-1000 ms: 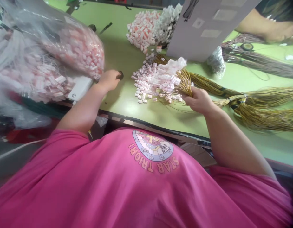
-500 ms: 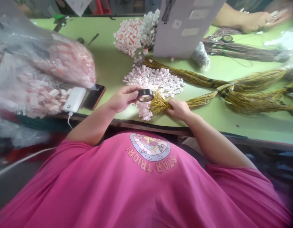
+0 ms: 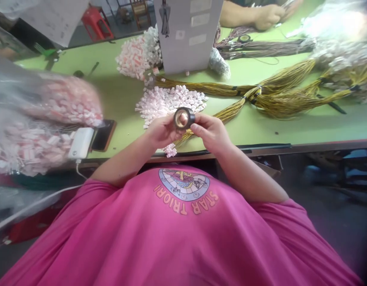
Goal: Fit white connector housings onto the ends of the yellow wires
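Observation:
A roll of black tape (image 3: 192, 117) is held up between my two hands, its round hole facing me. My left hand (image 3: 162, 132) closes on its left side, and a fingertip shows through the hole. With thumb and fingers, my right hand (image 3: 211, 133) pinches the roll's right edge. Beneath the hands runs a bundle of yellow and dark wires (image 3: 231, 111), ending in small pinkish-white connectors (image 3: 170, 150) near the table edge. Just behind lies a loose pile of pinkish-white connectors (image 3: 168, 101).
Bags of orange-white parts (image 3: 73, 99), a white power bank (image 3: 81, 143) and a phone (image 3: 103, 136) lie at left. A grey upright panel (image 3: 186, 43) stands at the back. More yellow wire bundles (image 3: 279, 103) stretch rightward. Another person's hand (image 3: 268, 16) works at the back right.
My right hand has left the wire bundle and come up to the tape roll. The roll has turned its hole towards me. The view has shifted to the right.

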Action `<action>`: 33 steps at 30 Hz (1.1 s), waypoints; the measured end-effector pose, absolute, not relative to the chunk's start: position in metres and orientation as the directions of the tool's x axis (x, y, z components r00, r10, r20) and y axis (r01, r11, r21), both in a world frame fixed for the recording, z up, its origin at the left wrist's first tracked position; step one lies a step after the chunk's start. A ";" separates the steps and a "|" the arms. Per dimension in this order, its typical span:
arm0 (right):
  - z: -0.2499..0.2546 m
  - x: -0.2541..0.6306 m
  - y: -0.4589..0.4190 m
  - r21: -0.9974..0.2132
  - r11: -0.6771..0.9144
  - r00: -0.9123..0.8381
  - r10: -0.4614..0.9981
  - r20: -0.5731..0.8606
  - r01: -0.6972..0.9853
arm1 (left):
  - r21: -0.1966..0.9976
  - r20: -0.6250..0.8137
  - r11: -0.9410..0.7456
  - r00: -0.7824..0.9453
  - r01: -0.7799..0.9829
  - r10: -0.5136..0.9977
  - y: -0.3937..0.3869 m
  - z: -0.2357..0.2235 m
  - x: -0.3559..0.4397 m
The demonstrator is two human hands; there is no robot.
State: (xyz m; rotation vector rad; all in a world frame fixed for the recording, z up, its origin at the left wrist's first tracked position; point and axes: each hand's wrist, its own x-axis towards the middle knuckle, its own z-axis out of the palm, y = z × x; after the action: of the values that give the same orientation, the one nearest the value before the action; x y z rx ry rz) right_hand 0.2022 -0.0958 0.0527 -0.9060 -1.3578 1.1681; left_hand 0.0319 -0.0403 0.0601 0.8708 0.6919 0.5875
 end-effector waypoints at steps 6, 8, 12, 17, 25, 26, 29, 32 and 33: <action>0.056 0.199 -0.095 -0.845 -0.119 -0.032 0.992 -0.120 -0.521 | 0.998 0.054 -0.069 0.524 0.009 0.850 -0.043 0.045 0.035; 0.057 0.200 -0.095 -0.788 -0.187 -0.027 0.977 -0.212 -0.587 | 0.917 0.293 -0.391 0.541 0.074 0.789 -0.044 0.045 0.030; 0.052 0.196 -0.095 -0.763 -0.234 0.004 0.955 -0.296 -0.603 | 0.610 0.488 -0.744 0.612 0.271 0.622 -0.053 0.051 0.030; 0.037 0.191 -0.103 -0.956 -0.061 0.097 0.991 -0.092 -0.287 | 0.572 0.527 -0.750 0.552 0.332 0.646 -0.058 0.051 0.037; 0.029 0.193 -0.114 -0.925 0.152 0.155 0.964 0.216 0.348 | 0.525 0.548 -0.782 0.569 0.336 0.613 -0.049 0.041 0.039; 0.029 0.192 -0.114 -0.918 0.152 0.162 0.961 0.224 0.367 | 0.499 0.556 -0.795 0.576 0.345 0.599 -0.048 0.042 0.040; 0.025 0.192 -0.114 -0.896 0.168 0.171 0.951 0.257 0.412 | 0.443 0.555 -0.824 0.613 0.354 0.561 -0.047 0.044 0.043; 0.020 0.193 -0.115 -0.886 0.179 0.189 0.941 0.281 0.428 | 0.383 0.539 -0.855 0.667 0.350 0.514 -0.046 0.045 0.046; 0.019 0.194 -0.115 -0.884 0.180 0.196 0.938 0.287 0.432 | 0.350 0.538 -0.866 0.681 0.356 0.498 -0.046 0.044 0.046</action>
State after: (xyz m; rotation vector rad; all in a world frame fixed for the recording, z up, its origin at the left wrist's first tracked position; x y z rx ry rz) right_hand 0.1936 -0.1153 0.0190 -1.4223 -1.4056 0.6093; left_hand 0.0464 -0.0465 0.0440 2.6762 0.6896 0.9514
